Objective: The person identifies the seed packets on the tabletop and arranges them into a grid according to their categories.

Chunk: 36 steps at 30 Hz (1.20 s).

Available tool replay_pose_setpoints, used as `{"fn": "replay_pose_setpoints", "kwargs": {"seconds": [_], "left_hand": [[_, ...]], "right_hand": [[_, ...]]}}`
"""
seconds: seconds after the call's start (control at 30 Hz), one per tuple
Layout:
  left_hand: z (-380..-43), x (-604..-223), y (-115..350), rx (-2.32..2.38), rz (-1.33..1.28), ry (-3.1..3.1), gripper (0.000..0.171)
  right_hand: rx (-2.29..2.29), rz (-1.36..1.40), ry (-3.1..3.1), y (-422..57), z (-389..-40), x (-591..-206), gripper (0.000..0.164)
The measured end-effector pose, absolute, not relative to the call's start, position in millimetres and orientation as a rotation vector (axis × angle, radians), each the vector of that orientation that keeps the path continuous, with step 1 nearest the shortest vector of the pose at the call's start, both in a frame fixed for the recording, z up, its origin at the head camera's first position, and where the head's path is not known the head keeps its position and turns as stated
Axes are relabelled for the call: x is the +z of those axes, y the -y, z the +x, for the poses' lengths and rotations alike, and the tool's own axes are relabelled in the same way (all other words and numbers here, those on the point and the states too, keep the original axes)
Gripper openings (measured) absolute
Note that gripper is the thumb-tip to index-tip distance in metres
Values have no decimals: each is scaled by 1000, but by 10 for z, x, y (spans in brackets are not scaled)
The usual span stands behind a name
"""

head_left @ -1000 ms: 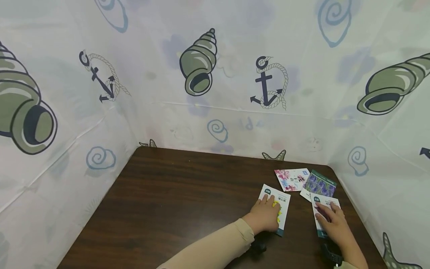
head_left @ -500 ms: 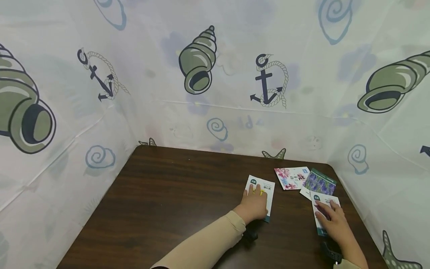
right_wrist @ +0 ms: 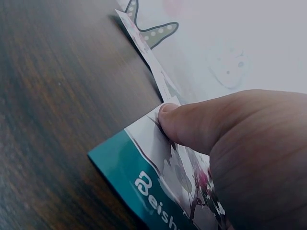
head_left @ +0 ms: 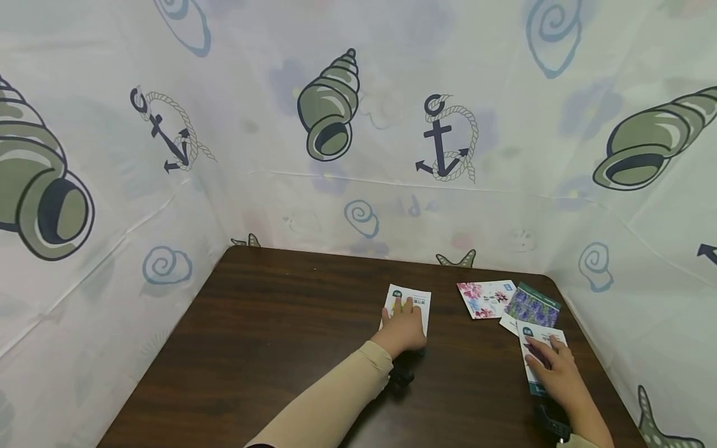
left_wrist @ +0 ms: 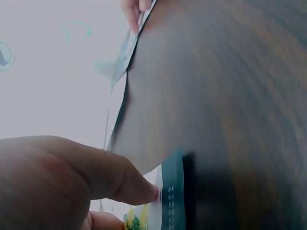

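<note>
A white flower seed packet (head_left: 421,302) with a yellow-flower picture and a green end lies flat on the dark wooden table. Over it rests my left hand (head_left: 402,328), fingers extended across its face; the left wrist view shows the thumb (left_wrist: 136,188) touching the packet near its green end. To the right, my right hand (head_left: 556,374) rests with spread fingers on another white packet (head_left: 540,330). That packet's teal end (right_wrist: 120,167) shows in the right wrist view, beside the thumb. Its middle is hidden under the hand.
Behind the right hand lie a packet with pink flowers (head_left: 485,300) and a packet with purple flowers (head_left: 533,306), which overlap at their edges. Wood-grain table (head_left: 269,348) extends left of the left hand. Printed cloth walls (head_left: 269,205) stand along the table's sides and back.
My left hand has slid the yellow-flower packet leftward and slightly away across the table, apart from the others. The right hand stays in place on its packet.
</note>
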<state>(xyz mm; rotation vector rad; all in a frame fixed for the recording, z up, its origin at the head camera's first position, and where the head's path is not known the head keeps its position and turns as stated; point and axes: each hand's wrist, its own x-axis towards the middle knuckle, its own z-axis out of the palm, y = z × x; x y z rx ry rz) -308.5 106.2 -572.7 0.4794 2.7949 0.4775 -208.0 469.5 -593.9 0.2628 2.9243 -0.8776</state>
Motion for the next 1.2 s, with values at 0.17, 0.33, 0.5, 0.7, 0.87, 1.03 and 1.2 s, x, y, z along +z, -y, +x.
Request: {"fn": "replay_pose_setpoints", "kwargs": {"seconds": [0.17,0.33,0.5,0.7,0.87,1.03,1.2], "left_hand": [[-3105,-5641,-926,496,508,-2793,78],[-3207,-5719,-875,571,485,-2799,80],[-3371,-5885,-831,556,406,-2791,86],[-3527,-5991,-739,616,369,-2740,96],[-3613,-6010,-628,603,381,-2707,98],[-3688,-5987,-525,601,381,-2694,95],[-3759,-5959,-415,606,330,-2693,97]], "right_hand": [[-887,268,-2915,-4704,-2089,-5951,67],[-908,243,-2935,-4713,-2079,-5970,66],[-908,213,-2969,-4706,-2070,-5985,65],[-899,234,-2959,-4699,-2077,-5973,66],[-906,238,-2945,-4704,-2077,-5967,68],[-915,242,-2949,-4697,-2068,-5964,66],[-935,236,-2953,-4680,-2060,-5955,64]]}}
